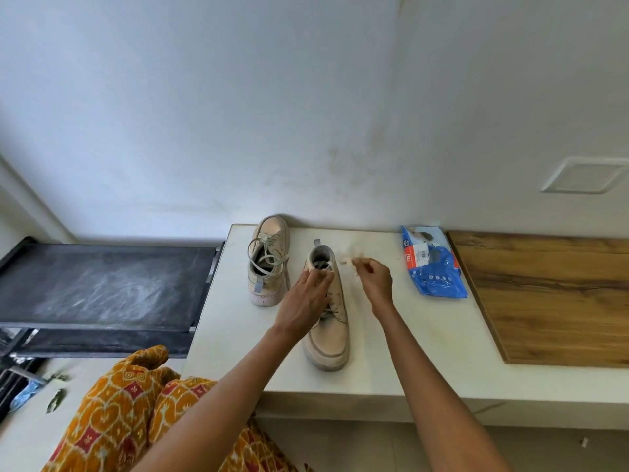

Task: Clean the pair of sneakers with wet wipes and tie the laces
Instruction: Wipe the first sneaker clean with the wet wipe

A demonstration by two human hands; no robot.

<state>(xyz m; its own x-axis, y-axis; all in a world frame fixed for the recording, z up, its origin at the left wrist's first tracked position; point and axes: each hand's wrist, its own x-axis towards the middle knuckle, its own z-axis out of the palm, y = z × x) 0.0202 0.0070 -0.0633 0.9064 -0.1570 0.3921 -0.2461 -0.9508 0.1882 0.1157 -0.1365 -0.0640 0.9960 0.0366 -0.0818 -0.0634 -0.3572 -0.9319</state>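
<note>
Beige sneakers side by side, opposed

Left hand on sneaker; right hand pinches wipe.

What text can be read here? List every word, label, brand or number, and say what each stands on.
"231", or near it: blurred digits, turned sideways, on the orange label of the blue wet wipes pack.
White sticker with a barcode on the same pack: too small to read.
Other print on the pack: blurred, unreadable.
Near sneaker and far sneaker: no readable brand or text.
</note>
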